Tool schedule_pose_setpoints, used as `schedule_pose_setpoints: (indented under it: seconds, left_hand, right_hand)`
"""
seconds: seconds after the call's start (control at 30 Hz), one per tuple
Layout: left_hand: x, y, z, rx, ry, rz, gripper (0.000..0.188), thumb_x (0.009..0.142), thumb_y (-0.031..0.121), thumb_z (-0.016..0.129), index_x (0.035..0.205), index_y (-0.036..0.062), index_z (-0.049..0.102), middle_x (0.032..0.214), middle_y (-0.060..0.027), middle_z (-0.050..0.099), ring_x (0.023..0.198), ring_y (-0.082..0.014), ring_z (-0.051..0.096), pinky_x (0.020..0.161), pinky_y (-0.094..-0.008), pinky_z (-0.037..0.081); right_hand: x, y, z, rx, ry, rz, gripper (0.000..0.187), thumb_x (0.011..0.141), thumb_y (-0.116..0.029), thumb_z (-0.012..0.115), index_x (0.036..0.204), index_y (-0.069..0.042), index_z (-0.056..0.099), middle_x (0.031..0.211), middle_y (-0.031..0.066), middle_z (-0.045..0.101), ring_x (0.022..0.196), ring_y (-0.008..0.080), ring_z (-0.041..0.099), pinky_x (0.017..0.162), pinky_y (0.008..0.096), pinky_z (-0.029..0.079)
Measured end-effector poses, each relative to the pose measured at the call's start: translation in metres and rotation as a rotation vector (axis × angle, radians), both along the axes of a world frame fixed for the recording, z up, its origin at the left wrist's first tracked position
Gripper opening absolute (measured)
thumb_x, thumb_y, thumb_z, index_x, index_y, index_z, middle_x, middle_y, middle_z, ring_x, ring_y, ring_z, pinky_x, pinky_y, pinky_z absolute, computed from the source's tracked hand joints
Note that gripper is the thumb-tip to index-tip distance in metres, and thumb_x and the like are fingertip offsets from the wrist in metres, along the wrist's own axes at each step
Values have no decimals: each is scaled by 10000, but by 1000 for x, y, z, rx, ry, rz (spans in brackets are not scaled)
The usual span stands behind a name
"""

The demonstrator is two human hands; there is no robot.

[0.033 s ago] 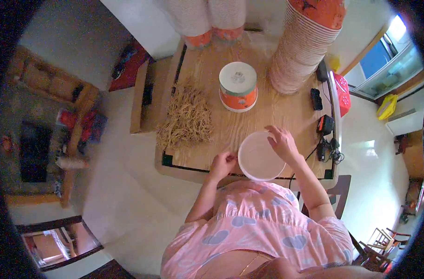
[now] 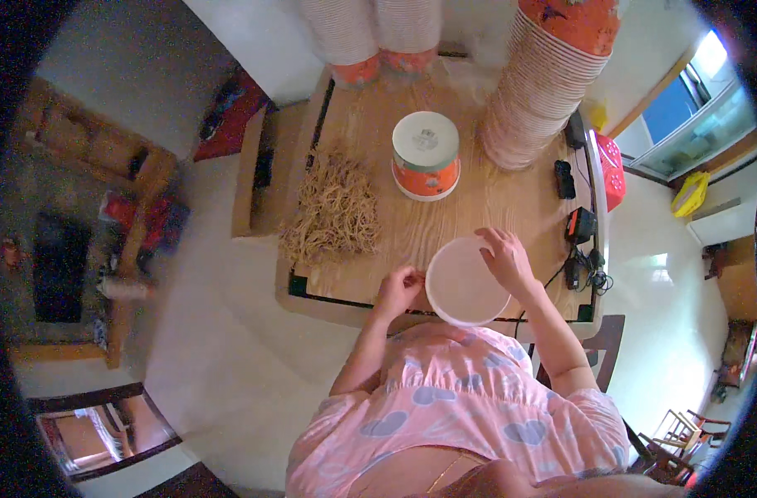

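As the paper tub (image 2: 467, 285) between the curled hands (image 2: 401, 290) (image 2: 509, 261) seems light, its rim (image 2: 468, 323) is best held; grip cannot be told

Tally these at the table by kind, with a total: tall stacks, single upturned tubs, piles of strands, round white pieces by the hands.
Tall stacks: 3
Single upturned tub: 1
Pile of tan strands: 1
Round white piece by the hands: 1
Total: 6

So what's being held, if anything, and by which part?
Apparently the white tub, by its right rim in the right hand; left hand at its left rim, grip unclear.
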State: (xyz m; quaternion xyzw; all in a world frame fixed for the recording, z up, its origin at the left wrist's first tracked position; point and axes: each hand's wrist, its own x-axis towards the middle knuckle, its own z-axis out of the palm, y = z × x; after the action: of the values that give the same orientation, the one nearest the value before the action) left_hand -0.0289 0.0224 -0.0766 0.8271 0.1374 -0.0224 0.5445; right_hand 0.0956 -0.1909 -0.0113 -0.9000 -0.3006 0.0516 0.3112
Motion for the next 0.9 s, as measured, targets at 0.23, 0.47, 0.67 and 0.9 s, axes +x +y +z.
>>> schedule_pose_setpoints:
  seconds: [0.23, 0.47, 0.67, 0.9]
  left_hand:
    - [23, -6, 14, 28, -74, 24, 121, 777, 95, 592, 855, 10, 631, 751, -78, 636, 716, -144, 601, 673, -270, 474]
    - [44, -8, 3, -67, -292, 9, 179, 774, 136, 606, 919, 39, 646, 798, -120, 637, 703, -202, 617, 625, -288, 479]
    - [69, -8, 4, -29, -303, 20, 162, 771, 132, 606, 909, 64, 656, 769, -102, 630, 708, -193, 609, 629, -287, 477]
    - [71, -12, -2, -97, -292, 253, 226, 758, 93, 609, 976, 38, 613, 783, -91, 627, 682, -149, 590, 633, -273, 475]
  right_hand:
    - [-13, -36, 0, -163, 189, -205, 229, 770, -105, 498, 996, -111, 530, 937, 140, 577, 857, 342, 552, 741, 409, 453]
    - [-12, -32, 25, -78, -33, -92, 194, 755, -162, 577, 936, -92, 565, 950, 127, 565, 914, 320, 526, 781, 392, 441]
    - [13, 37, 14, 82, 70, 192, 218, 748, -212, 619, 921, -80, 607, 943, 132, 594, 905, 300, 552, 776, 372, 449]
    - [23, 62, -16, 113, 418, 93, 143, 746, -156, 632, 820, -34, 621, 670, 61, 585, 608, 112, 501, 575, 275, 427]
